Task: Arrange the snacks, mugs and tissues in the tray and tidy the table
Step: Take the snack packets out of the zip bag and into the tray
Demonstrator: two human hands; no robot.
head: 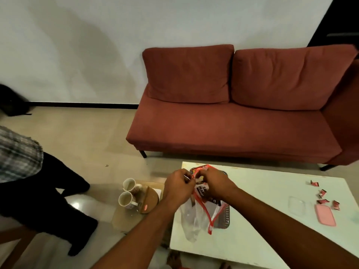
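Observation:
Both hands pinch the top of a red and clear snack packet over the left end of the white table. My left hand grips its left edge and my right hand its right edge. The clear lower part of the packet hangs down past a dark perforated tray lying under it. Two white mugs stand on a round wooden board on a low stool left of the table. Several small red wrapped snacks lie scattered at the table's right end.
A pink lid and a clear container rest at the right end of the table. A red sofa stands behind it. A seated person's legs in dark trousers fill the left floor area.

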